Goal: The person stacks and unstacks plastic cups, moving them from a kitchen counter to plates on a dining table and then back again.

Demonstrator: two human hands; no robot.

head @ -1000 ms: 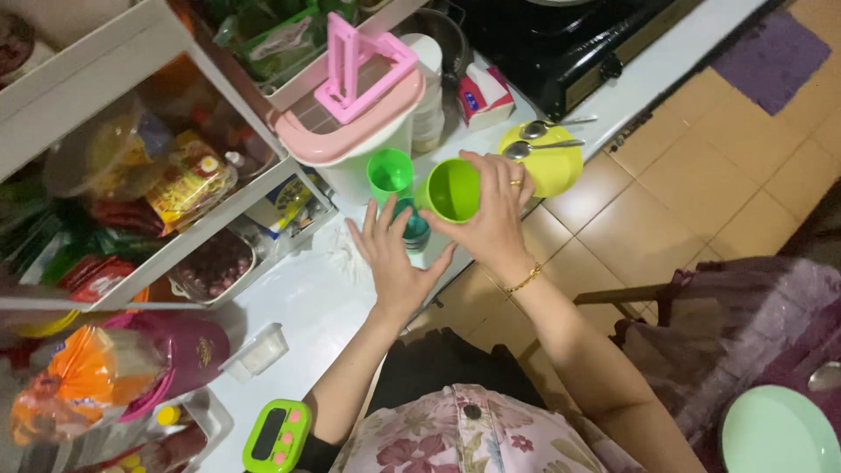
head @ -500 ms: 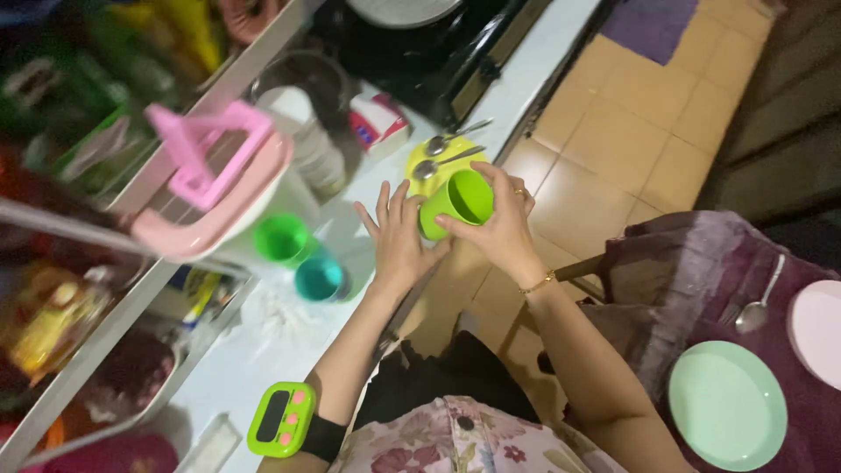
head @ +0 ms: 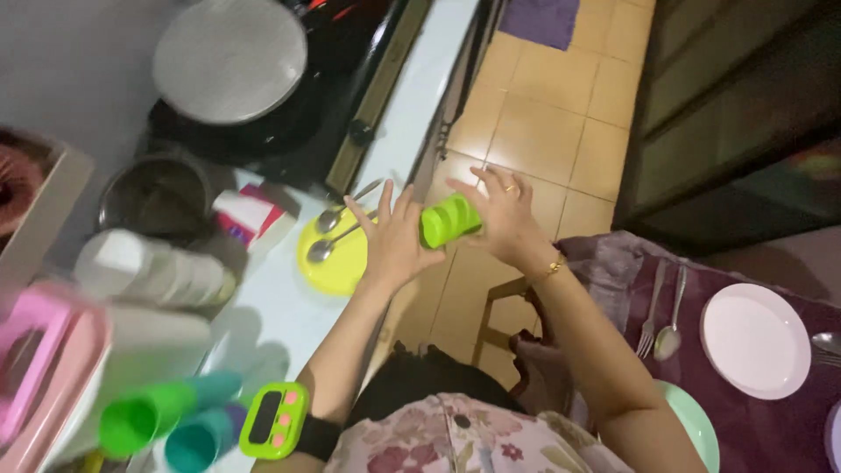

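While both hands are raised over the edge of the white table (head: 412, 96), the lime-green plastic cup (head: 449, 220) sits between them, tipped on its side with its mouth turned toward the left hand (head: 394, 238) and its base toward the right hand (head: 501, 221). Its wall is smooth and bright, a shade lighter than the green of the other cups, with a faint step or ridge partway along its length; motion blur softens its outline. The right hand is the grip here: its fingers are curled about the base end of the cup, a gold ring showing on one finger and a thin gold bracelet at the wrist. The left hand is spread open, fingers splayed and palm set flat against the cup's rim end, clenching nothing. The cup hangs in the air, above the tan tiled floor (head: 561, 131) just beside the table's edge, near the round yellow plastic plate (head: 337, 263) that carries two metal spoons (head: 337, 219). On the left wrist sits a lime-green digital timer with pink buttons (head: 273, 421) on a black band. At the lower left of the table stand a darker green plastic cup (head: 140, 420) and a teal plastic cup (head: 197, 441), both blurred.
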